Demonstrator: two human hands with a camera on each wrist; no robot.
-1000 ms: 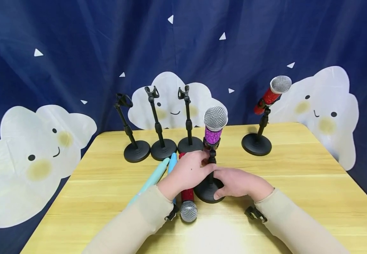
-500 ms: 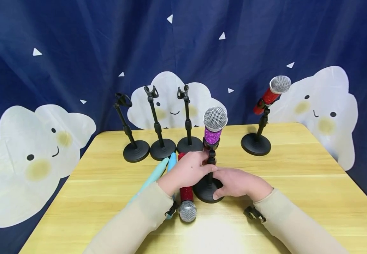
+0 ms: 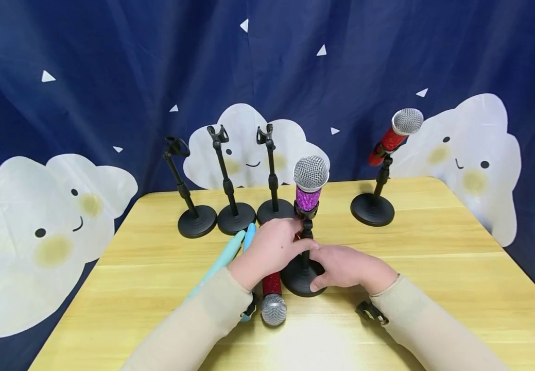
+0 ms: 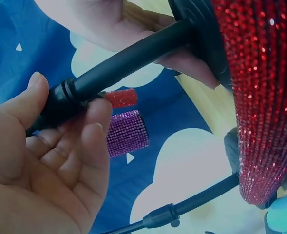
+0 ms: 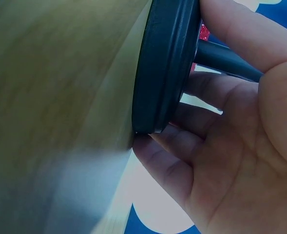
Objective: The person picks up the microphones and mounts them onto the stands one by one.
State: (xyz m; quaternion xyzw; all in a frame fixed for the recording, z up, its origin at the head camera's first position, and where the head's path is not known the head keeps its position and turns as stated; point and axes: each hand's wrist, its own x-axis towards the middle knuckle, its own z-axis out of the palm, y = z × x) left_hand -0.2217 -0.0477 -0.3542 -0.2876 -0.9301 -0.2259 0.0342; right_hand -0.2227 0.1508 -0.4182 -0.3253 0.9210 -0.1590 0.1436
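A purple glittery microphone [image 3: 308, 200] with a silver mesh head sits in the clip of a black microphone stand [image 3: 300, 281] at the table's middle. My left hand [image 3: 271, 250] holds the stand's pole; in the left wrist view, thumb and fingers close around its collar [image 4: 60, 100]. Lower down, my right hand [image 3: 348, 265] grips the round base. The right wrist view has the thumb over the base [image 5: 165, 73] and fingers around its edge. Under my left forearm lies a red glittery microphone [image 3: 273, 299], partly hidden by that hand.
Three black stands with bare clips [image 3: 235, 219] stand at the back left. Farther right, another stand [image 3: 372, 210] bears a red microphone [image 3: 393, 139]. A mint stick-like object [image 3: 221, 260] and a blue one [image 3: 249, 236] lie left of my left hand, partly covered.
The head view has shifted slightly. Both hands keep their hold on the stand, with little visible movement.
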